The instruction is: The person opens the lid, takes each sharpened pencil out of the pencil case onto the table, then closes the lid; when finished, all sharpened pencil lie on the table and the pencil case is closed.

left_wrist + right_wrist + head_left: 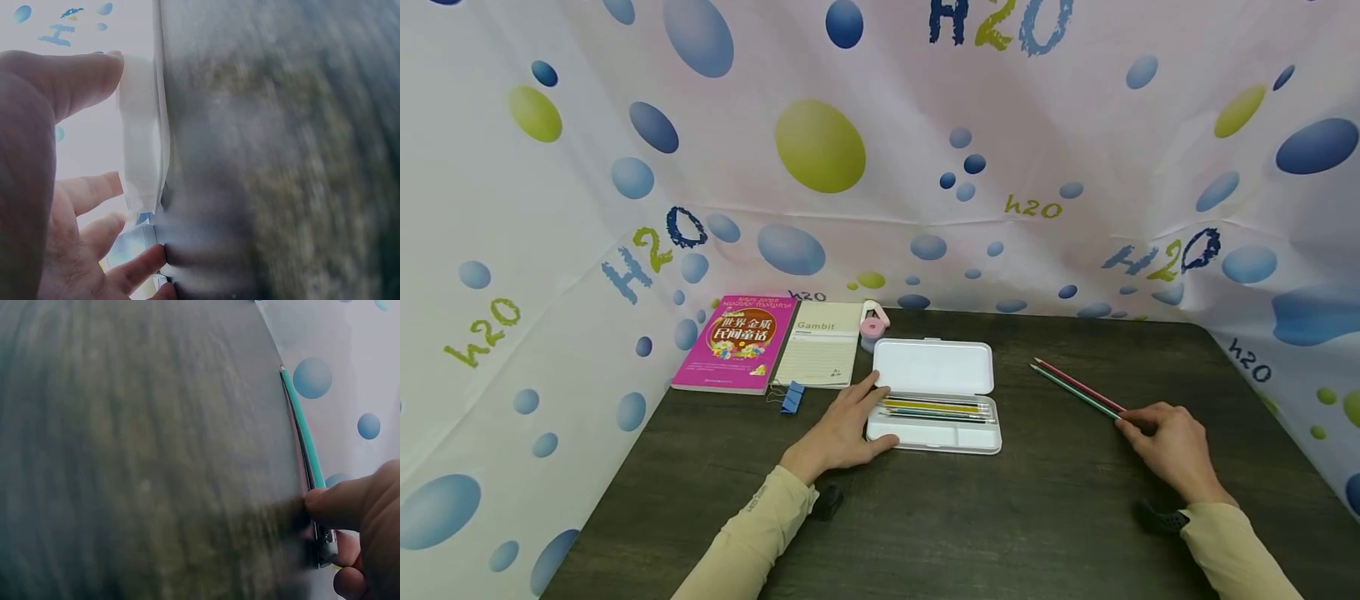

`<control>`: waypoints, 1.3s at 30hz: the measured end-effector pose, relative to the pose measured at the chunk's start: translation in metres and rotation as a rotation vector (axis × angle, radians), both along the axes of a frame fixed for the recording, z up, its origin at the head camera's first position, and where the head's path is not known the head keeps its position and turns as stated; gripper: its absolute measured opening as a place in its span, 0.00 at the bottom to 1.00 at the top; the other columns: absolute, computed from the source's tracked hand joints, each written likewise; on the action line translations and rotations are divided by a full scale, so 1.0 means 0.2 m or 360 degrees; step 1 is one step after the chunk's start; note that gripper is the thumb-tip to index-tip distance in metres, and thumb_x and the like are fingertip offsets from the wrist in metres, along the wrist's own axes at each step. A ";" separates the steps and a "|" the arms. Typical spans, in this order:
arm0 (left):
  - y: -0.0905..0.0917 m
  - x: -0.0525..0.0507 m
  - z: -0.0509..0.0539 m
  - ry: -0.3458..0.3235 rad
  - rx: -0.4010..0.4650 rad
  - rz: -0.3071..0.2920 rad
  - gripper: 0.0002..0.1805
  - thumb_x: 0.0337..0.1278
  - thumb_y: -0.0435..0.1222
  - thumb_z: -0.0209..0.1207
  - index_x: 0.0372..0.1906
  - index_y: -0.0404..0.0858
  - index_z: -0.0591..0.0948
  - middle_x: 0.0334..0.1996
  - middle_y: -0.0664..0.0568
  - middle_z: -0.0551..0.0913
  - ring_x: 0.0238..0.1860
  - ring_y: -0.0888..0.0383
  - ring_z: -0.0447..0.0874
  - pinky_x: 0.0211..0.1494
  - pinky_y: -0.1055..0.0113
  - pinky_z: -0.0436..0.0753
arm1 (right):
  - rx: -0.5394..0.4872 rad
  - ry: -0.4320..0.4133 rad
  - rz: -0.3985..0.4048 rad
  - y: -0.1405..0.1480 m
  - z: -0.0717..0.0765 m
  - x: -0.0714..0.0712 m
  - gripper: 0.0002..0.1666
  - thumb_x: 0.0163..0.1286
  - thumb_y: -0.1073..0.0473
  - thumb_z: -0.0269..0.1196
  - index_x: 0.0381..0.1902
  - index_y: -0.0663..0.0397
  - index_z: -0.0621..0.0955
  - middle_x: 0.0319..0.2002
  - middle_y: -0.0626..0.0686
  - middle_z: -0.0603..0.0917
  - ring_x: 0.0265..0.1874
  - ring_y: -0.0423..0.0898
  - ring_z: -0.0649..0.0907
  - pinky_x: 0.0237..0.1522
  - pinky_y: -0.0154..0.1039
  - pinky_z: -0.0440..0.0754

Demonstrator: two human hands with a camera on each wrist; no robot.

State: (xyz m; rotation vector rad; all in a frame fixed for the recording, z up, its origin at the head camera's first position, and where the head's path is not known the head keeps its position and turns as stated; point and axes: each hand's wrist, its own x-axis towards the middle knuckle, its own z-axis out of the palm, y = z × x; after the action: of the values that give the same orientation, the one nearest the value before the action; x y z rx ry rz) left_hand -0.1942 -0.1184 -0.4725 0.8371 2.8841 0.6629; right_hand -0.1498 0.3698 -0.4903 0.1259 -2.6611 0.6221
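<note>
A white pencil case (934, 367) lies unfolded on the table, its lid laid back. Several pencils (936, 408), among them yellow and green ones, lie in its tray. My left hand (844, 425) rests at the case's left end, fingers fairly straight, thumb at the front corner. In the left wrist view the thumb (81, 78) touches the case's white side (142, 125). Off to the right, my right hand (1172, 446) pinches a green pencil (1075, 390) and a red pencil (1078, 383) near their close ends. Their tips point away and left. The right wrist view shows the green pencil's metal-banded end by the fingers.
Behind and left of the case lie a pink book (733, 346) and a cream notebook (818, 346). A blue binder clip (792, 397) sits before them. A pink-and-white item (872, 323) stands behind the case. Patterned sheeting (925, 167) surrounds the dark table (1000, 525).
</note>
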 end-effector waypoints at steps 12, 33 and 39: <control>0.00 0.00 0.00 -0.0022 -0.0004 -0.0002 0.45 0.60 0.59 0.61 0.76 0.42 0.63 0.79 0.47 0.49 0.75 0.39 0.53 0.73 0.46 0.60 | 0.0040 -0.0041 0.0027 -0.02 0.01 0.00 0.07 0.58 0.65 0.72 0.34 0.63 0.88 0.36 0.64 0.84 0.37 0.63 0.77 0.39 0.62 0.70; -0.01 0.00 0.00 -0.0026 -0.0012 0.0010 0.45 0.60 0.60 0.61 0.76 0.42 0.63 0.79 0.48 0.49 0.75 0.40 0.53 0.73 0.46 0.61 | -0.0033 0.0049 0.0256 -0.28 0.11 -0.09 0.07 0.62 0.60 0.71 0.37 0.57 0.88 0.33 0.53 0.85 0.33 0.53 0.77 0.32 0.48 0.71; 0.00 0.00 0.00 -0.0004 -0.0015 -0.0007 0.45 0.60 0.59 0.61 0.76 0.42 0.63 0.79 0.47 0.49 0.75 0.39 0.53 0.73 0.46 0.60 | -0.0032 0.0054 0.0331 -0.40 0.14 -0.11 0.08 0.63 0.59 0.71 0.39 0.55 0.89 0.34 0.51 0.86 0.34 0.52 0.78 0.33 0.47 0.71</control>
State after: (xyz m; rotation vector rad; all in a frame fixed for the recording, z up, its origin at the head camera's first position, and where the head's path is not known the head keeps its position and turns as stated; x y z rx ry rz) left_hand -0.1938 -0.1193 -0.4722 0.8408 2.8797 0.6488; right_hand -0.1714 0.2893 -0.4629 0.4084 -2.6282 0.7045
